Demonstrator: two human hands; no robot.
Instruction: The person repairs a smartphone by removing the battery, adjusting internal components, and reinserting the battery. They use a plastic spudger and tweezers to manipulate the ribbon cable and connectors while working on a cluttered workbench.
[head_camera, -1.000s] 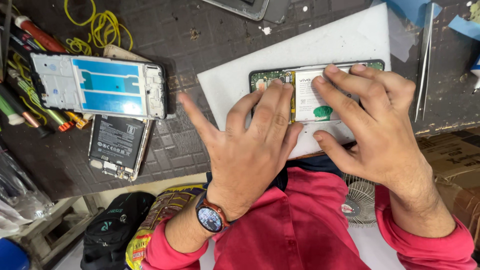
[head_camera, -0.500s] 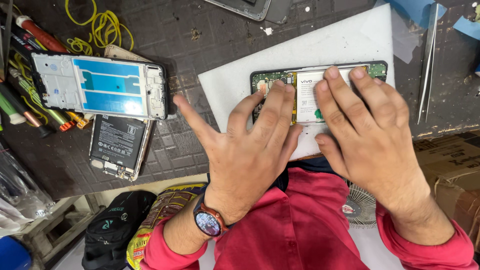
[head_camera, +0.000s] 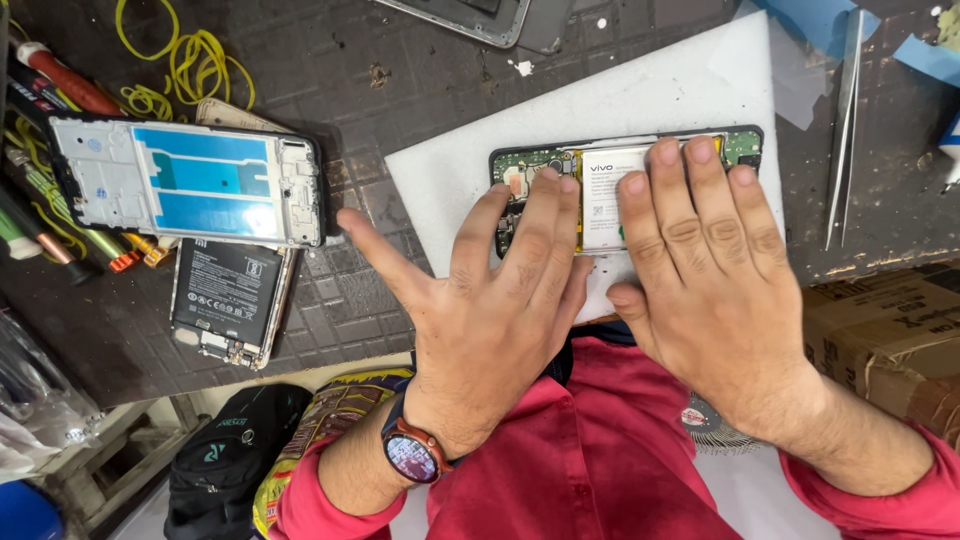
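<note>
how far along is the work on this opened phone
Done: the phone lies opened on the white pad, circuit board and battery exposed. In hand: the left hand and right hand press flat on it. Left: no back cover on it; a separate blue-lined frame sits apart.

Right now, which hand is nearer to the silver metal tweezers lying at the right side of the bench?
Right. The right hand rests on the opened phone, just left of the silver metal tweezers; the left hand lies farther left.
</note>
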